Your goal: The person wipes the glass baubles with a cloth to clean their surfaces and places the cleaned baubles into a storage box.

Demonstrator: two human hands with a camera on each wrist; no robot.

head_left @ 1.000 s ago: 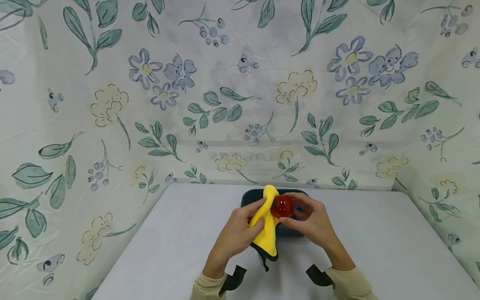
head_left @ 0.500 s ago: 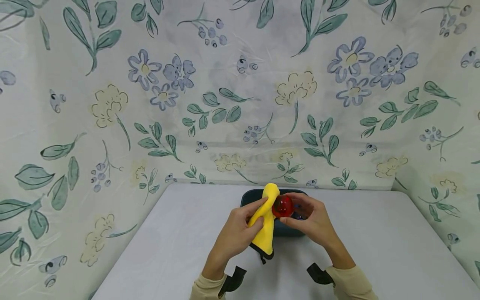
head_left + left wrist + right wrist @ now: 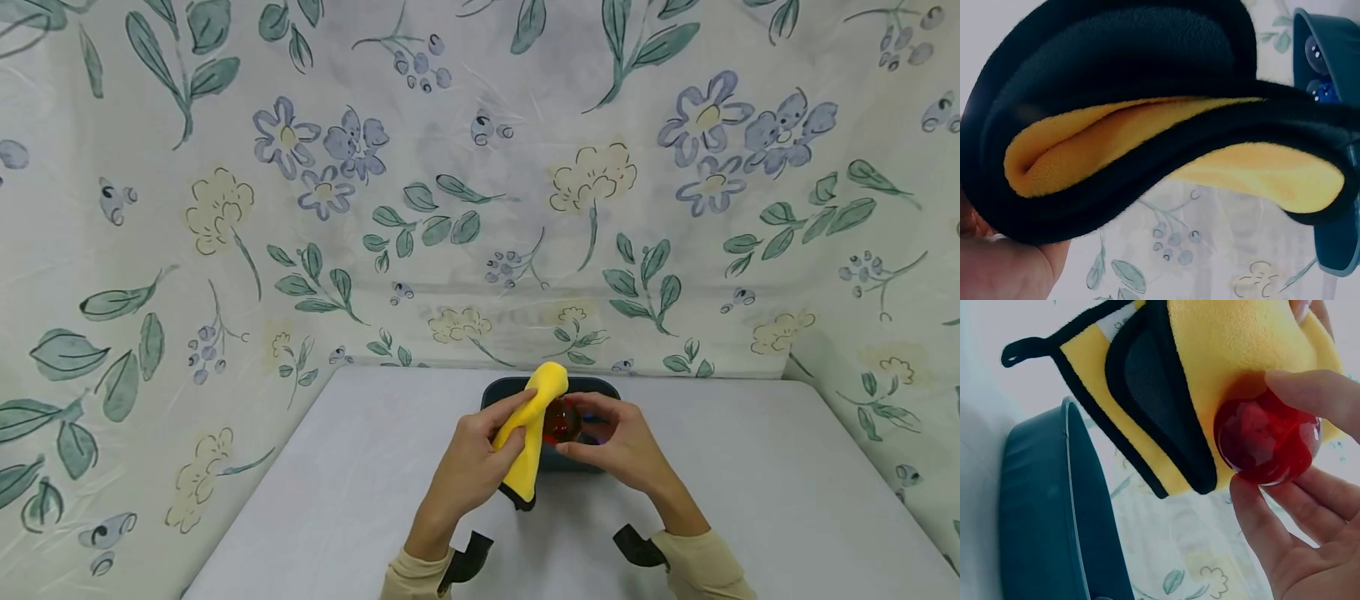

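A yellow cloth with a black border and dark backing is gripped in my left hand, thumb in front, folded over so its top leans right. With thumb and fingertips my right hand holds a shiny, translucent red ball. The ball lies against the yellow face of the cloth, and in the head view the cloth hides its left edge. A loop hangs at one corner of the cloth in the right wrist view. Both hands are raised in front of a dark teal bin.
Inside the bin, the left wrist view shows a clear ball and a blue ball. The bin stands on a white table near its back edge. Behind hangs a floral sheet. Black straps sit at the wrists.
The cloth's top has tipped to the right and its lower corner has risen. The red ball has shifted slightly left and down, looking darker beside the cloth. Both hands keep their holds.
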